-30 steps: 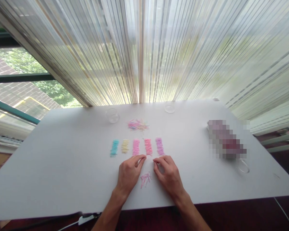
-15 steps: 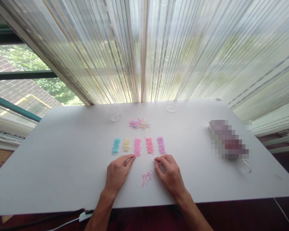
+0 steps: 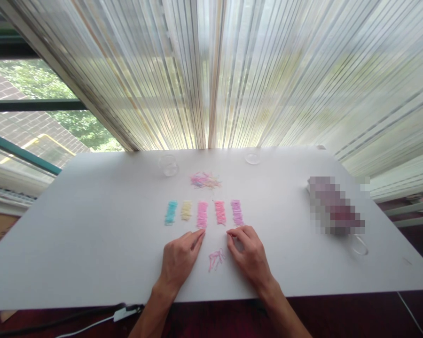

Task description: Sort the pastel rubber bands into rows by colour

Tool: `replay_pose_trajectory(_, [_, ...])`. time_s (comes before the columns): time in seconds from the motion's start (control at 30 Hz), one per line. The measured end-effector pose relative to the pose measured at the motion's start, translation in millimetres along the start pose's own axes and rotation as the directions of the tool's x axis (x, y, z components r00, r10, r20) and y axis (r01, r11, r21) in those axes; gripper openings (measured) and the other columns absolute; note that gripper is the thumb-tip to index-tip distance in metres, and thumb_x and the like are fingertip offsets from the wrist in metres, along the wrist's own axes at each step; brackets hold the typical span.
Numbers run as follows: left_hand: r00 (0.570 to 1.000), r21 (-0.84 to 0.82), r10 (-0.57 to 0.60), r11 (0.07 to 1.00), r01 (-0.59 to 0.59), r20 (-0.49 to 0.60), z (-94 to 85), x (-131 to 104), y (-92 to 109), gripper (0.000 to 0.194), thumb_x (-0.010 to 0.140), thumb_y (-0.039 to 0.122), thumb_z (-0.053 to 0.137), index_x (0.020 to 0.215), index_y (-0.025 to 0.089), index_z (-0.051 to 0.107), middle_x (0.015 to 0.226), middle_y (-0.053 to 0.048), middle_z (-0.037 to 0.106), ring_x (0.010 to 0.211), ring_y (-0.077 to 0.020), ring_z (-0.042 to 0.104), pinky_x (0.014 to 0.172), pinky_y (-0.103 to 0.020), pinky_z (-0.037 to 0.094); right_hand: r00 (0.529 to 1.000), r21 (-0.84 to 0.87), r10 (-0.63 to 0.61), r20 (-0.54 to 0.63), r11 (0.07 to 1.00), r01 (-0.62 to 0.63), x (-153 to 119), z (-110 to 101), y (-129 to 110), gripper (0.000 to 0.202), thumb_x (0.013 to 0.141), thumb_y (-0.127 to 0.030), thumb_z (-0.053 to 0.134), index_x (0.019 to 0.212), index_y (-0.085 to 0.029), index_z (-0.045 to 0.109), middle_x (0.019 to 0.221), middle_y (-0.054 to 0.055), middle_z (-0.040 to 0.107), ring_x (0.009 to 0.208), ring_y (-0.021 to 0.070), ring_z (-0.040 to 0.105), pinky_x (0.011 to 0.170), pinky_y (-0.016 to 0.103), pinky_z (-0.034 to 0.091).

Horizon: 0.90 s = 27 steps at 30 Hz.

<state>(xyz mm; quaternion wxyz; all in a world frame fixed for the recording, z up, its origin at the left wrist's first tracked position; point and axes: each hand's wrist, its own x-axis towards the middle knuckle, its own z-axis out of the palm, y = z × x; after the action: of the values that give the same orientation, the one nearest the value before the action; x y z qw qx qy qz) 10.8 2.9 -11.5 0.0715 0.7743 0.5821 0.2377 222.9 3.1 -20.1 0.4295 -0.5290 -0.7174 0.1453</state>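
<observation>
Small thin coloured pieces lie on the white table in upright columns: teal (image 3: pixel 171 212), yellow (image 3: pixel 186 211), pink (image 3: pixel 202 215), coral (image 3: pixel 220 212) and purple (image 3: pixel 237 212). My left hand (image 3: pixel 183 253) has thumb and forefinger pinched just below the pink column; anything between the tips is too small to see. My right hand (image 3: pixel 246 251) is also pinched, below the coral and purple columns, its fingertip contents unclear. Between my hands, nearer the front edge, lies a small loose pink bunch (image 3: pixel 216 259). A mixed-colour heap (image 3: pixel 205 180) sits behind the columns.
Clear round containers (image 3: pixel 168 165) stand at the back left, and a clear round lid or dish (image 3: pixel 253 158) at the back right. A pixelated object (image 3: pixel 334 204) lies to the right, a clear loop (image 3: pixel 359 244) beside it. Striped curtains (image 3: pixel 211 75) hang behind the table (image 3: pixel 91 234).
My left hand has shifted slightly right, its fingertips now at the lower end of the pink column. My right hand has stayed nearly still. The camera view has moved slightly.
</observation>
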Motion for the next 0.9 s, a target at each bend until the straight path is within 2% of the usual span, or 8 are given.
replay_pose_trajectory(0.27, [0.998, -0.007, -0.067, 0.998, 0.067, -0.012, 1.0, 3.5, -2.8, 0.024, 0.099, 0.027, 0.059, 0.111, 0.025, 0.079, 0.097, -0.004, 0.082, 0.079, -0.0189, 0.077, 0.068, -0.024, 0.056, 1.000, 0.005, 0.020, -0.011, 1.000, -0.020, -0.2, 0.9, -0.7, 0.014, 0.094, -0.013, 0.057, 0.096, -0.024, 0.066, 0.087, 0.005, 0.066, 0.081, 0.0219, 0.064, 0.073, 0.037, 0.058])
replay_pose_trajectory(0.67, [0.996, -0.027, -0.090, 0.996, 0.090, -0.026, 0.6, 0.0, -3.9, 0.021, 0.097, 0.026, 0.062, 0.108, 0.025, 0.080, 0.096, -0.003, 0.082, 0.076, -0.0183, 0.076, 0.068, -0.024, 0.055, 1.000, -0.006, 0.012, 0.005, 1.000, -0.012, 0.0, -0.5, -0.9, 0.013, 0.093, -0.014, 0.058, 0.094, -0.023, 0.067, 0.087, 0.005, 0.066, 0.081, 0.0219, 0.064, 0.073, 0.037, 0.058])
replay_pose_trajectory(0.9, [0.994, -0.017, -0.108, 0.994, 0.108, -0.028, 0.2, 2.0, -2.9, 0.021, 0.097, 0.025, 0.062, 0.109, 0.025, 0.079, 0.100, -0.004, 0.082, 0.083, -0.0199, 0.077, 0.071, -0.025, 0.057, 1.000, 0.002, 0.007, -0.015, 1.000, -0.007, -0.5, 0.3, -0.1, 0.013, 0.094, -0.015, 0.058, 0.093, -0.023, 0.068, 0.087, 0.005, 0.067, 0.080, 0.0211, 0.065, 0.073, 0.036, 0.058])
